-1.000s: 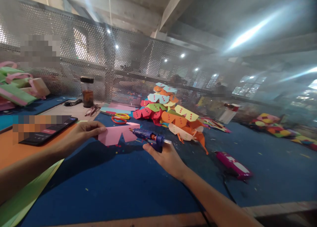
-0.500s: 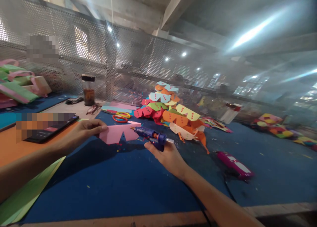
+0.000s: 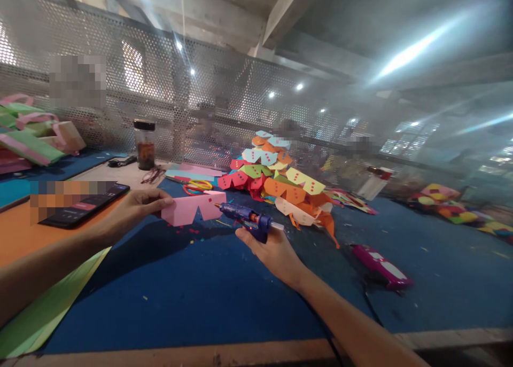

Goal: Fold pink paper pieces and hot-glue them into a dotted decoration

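Observation:
My left hand point(image 3: 148, 207) pinches the left end of a pink paper cutout point(image 3: 182, 211), which has a V notch in its lower edge and is held up above the table. My right hand point(image 3: 276, 252) grips a blue hot glue gun point(image 3: 248, 217) with a white glue stick showing at its back. The nozzle points left at the cutout's right end, close to a small red square point(image 3: 210, 200) there. Whether the tip touches the paper I cannot tell. Tiny red and yellow paper bits point(image 3: 192, 231) lie on the blue table below.
Behind the gun rises a pile of coloured paper cutouts point(image 3: 286, 188) with red dots. Scissors point(image 3: 198, 185) lie near a lidded jar point(image 3: 145, 145). A phone point(image 3: 86, 207) rests at left, green sheets point(image 3: 52, 303) at front left, and a magenta device point(image 3: 380, 265) at right.
A red square now shows on the pink cutout's right end, where none was visible before. The glue gun's nozzle has shifted slightly right, off the paper's face.

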`<move>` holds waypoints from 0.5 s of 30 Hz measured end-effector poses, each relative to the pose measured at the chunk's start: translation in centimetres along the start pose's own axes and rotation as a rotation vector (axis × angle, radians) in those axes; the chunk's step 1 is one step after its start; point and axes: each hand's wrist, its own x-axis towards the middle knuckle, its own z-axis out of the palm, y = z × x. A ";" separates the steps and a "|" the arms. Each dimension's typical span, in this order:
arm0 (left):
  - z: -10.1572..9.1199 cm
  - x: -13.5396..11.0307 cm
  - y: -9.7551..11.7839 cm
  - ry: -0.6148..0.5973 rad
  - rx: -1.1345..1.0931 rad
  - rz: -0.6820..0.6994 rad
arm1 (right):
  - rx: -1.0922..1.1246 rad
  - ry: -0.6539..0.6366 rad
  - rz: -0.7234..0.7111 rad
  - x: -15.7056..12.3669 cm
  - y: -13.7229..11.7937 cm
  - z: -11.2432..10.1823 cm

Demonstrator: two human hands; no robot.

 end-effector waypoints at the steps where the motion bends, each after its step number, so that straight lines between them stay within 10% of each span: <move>1: 0.0 0.0 0.1 0.019 0.003 0.001 | -0.007 0.002 -0.003 0.0 0.1 0.1; 15: 0.0 0.0 0.3 0.023 -0.017 -0.005 | -0.024 -0.009 -0.018 -0.1 0.2 0.5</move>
